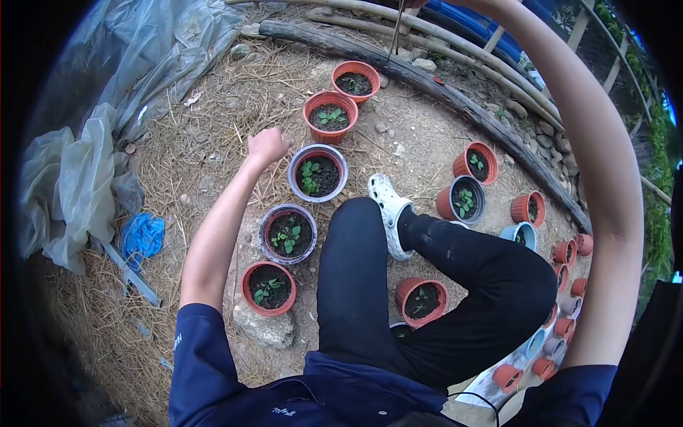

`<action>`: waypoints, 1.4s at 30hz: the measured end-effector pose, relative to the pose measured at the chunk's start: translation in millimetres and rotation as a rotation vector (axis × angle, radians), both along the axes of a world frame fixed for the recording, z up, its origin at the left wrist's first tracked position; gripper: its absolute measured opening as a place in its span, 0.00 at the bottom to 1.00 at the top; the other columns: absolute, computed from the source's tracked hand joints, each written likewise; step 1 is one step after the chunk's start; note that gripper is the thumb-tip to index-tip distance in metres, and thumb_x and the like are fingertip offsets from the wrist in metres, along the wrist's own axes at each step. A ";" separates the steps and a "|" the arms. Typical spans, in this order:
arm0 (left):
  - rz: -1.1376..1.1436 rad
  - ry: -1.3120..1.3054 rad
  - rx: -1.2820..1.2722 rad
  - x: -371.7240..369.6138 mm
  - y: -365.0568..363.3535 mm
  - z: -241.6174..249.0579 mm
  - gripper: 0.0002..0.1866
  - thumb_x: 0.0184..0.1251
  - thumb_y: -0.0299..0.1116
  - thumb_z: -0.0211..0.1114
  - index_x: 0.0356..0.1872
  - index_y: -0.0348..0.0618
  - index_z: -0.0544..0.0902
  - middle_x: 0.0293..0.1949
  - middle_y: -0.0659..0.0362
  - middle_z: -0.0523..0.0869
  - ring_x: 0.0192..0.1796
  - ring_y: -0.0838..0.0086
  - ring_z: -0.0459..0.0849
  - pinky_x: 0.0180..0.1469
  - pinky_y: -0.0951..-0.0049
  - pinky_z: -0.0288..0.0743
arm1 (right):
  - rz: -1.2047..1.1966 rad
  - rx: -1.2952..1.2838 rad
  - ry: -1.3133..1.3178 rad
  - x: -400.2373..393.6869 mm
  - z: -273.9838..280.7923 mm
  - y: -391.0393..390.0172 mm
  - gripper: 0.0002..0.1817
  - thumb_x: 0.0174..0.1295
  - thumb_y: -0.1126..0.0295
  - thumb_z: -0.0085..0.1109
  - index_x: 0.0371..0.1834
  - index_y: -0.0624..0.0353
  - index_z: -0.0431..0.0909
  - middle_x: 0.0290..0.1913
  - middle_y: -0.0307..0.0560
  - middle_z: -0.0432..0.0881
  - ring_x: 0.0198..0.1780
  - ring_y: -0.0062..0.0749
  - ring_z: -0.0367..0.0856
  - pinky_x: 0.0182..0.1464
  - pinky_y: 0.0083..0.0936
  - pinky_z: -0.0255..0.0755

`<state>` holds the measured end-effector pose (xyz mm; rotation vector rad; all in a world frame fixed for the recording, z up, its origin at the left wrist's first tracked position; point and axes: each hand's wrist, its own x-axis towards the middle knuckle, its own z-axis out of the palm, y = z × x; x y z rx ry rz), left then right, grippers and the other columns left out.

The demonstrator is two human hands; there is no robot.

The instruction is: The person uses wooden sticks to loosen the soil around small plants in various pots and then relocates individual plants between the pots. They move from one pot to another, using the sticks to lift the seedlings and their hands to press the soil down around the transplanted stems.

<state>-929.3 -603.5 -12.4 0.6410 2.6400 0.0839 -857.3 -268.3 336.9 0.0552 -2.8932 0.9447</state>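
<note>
My left hand (269, 146) is closed, its fingers curled, over straw just left of a purple-rimmed pot (318, 173) with a green seedling in dark soil. Whatever those fingers may hold is hidden. At the top edge, mostly cut off, my right hand (417, 3) grips a thin, dark, two-pronged tool (396, 32) pointing down. Below the tool stand an orange pot (356, 82) and another orange pot (330, 117), each with small plants. Nearer my body are a second purple-rimmed pot (288, 234) and an orange pot (269, 288) with seedlings.
A dark log (455, 96) and bamboo poles (491, 60) border the ground. Crumpled plastic sheeting (78, 178) and a blue plastic bag (142, 236) lie left. Several more pots, including an orange one (421, 302), stand around my legs (455, 263) and to the right.
</note>
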 end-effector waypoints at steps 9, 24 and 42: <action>0.276 -0.053 0.424 -54.8 60.6 -56.2 0.29 0.77 0.53 0.64 0.69 0.46 0.85 0.60 0.42 0.91 0.65 0.49 0.88 0.70 0.52 0.78 | -0.244 -0.320 0.162 -2.5 -309.8 6.9 0.13 0.70 0.66 0.69 0.47 0.63 0.77 0.36 0.55 0.90 0.38 0.45 0.93 0.44 0.39 0.83; 0.549 -0.113 1.042 9.3 88.1 -164.3 0.36 0.71 0.20 0.67 0.81 0.40 0.70 0.68 0.42 0.86 0.68 0.58 0.88 0.68 0.61 0.81 | -0.278 -0.407 0.244 42.9 -411.2 -30.6 0.09 0.76 0.72 0.66 0.47 0.62 0.73 0.32 0.50 0.87 0.33 0.32 0.91 0.36 0.32 0.82; 0.537 -0.233 1.162 15.2 86.0 -150.9 0.36 0.73 0.19 0.66 0.82 0.37 0.69 0.69 0.41 0.85 0.68 0.59 0.88 0.68 0.63 0.82 | -0.316 -0.527 0.389 30.0 -402.7 -44.3 0.07 0.77 0.71 0.64 0.46 0.60 0.76 0.35 0.50 0.90 0.40 0.36 0.95 0.40 0.32 0.84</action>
